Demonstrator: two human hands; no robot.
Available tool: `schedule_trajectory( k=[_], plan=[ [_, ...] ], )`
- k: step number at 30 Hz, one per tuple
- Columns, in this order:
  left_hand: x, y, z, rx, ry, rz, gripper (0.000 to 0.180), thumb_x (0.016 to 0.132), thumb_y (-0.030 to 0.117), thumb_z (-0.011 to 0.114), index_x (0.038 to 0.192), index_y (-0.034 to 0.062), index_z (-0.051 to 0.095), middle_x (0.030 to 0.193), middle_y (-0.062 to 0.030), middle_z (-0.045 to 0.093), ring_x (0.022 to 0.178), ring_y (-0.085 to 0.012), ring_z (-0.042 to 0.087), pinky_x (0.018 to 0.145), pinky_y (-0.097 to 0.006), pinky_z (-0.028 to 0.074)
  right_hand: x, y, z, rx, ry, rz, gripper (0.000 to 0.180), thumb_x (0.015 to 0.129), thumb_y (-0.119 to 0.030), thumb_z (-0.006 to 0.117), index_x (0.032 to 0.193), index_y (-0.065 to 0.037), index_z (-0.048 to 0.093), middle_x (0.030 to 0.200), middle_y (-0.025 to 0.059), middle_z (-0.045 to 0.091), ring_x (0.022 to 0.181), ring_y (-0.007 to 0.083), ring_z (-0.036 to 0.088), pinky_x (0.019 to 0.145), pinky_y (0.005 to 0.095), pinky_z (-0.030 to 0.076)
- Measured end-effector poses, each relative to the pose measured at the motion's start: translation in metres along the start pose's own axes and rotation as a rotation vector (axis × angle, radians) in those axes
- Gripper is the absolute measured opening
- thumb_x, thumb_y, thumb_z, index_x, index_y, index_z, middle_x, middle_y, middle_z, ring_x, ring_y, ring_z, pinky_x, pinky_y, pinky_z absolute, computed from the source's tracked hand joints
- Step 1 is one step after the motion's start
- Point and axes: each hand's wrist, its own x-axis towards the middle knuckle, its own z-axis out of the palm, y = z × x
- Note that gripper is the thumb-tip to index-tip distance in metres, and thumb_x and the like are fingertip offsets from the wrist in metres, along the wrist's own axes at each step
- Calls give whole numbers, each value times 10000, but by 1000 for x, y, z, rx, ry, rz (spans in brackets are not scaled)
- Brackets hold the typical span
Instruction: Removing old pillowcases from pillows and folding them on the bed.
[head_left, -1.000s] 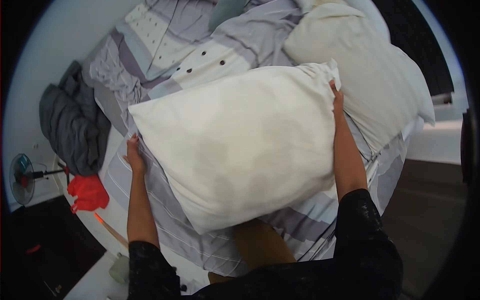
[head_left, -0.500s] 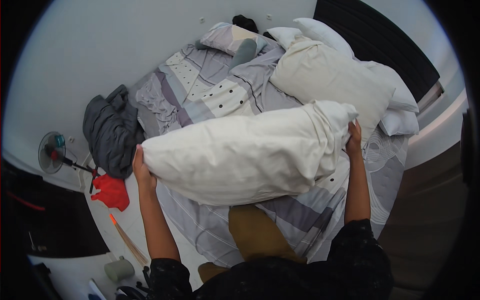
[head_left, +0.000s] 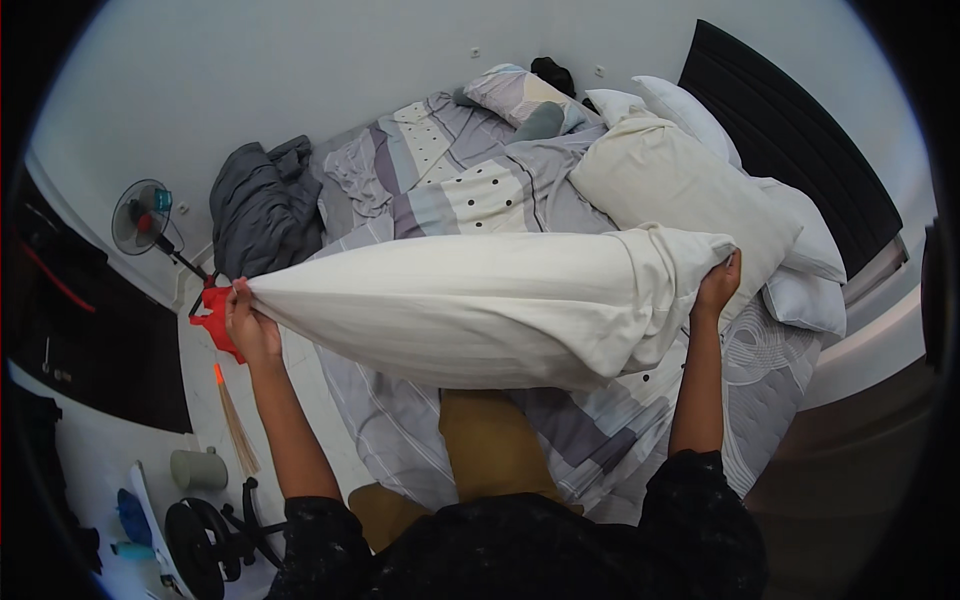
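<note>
head view — white pillow (head_left: 480,310) stretched between left hand (head_left: 250,325) and right hand (head_left: 718,288).

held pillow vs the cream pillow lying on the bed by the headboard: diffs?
The held pillow hangs in the air, gripped at each end by the left hand and right hand; the cream pillow on the bed rests untouched. The held pillow is stretched long, with loose case fabric bunched at its right end; the cream pillow lies flat and broad. The held one looks whiter, the other more beige. Both are plain and pale.
</note>
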Motion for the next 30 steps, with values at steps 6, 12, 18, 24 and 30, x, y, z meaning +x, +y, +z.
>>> schedule_trajectory(
  k=[6,12,18,24,30],
  plan=[
    [48,39,-26,-5,43,19,241,796,134,695,955,7,566,903,-78,624,852,-189,595,811,-325,492,17,-58,-12,-461,391,-299,263,904,-108,417,1092,30,539,1032,110,606,902,185,551,830,282,421],
    [78,38,-42,196,190,98,342,774,178,726,996,-24,562,874,-92,620,803,-203,595,759,-323,499,41,-87,-22,-235,326,-392,212,901,-134,424,964,24,552,937,94,609,826,163,547,788,282,430],
    [74,-6,-58,361,347,126,277,787,181,720,963,14,586,917,-76,612,809,-191,586,767,-315,481,6,-43,-21,-200,-137,-148,233,961,-188,424,869,-17,552,824,-17,549,768,61,460,724,212,390],
    [43,-11,5,882,156,414,315,813,187,661,1051,9,557,1028,-104,580,939,-184,548,824,-299,429,-24,-66,-36,-504,-592,-12,204,849,-171,571,952,1,533,929,89,603,866,179,591,804,322,465],
    [-119,-45,199,739,-730,342,242,823,43,613,1058,59,562,954,-43,581,803,-116,552,721,-254,456,-46,-57,14,-743,-598,-140,127,759,-5,513,884,-5,533,774,197,560,731,391,544,643,413,418]
  ],
)
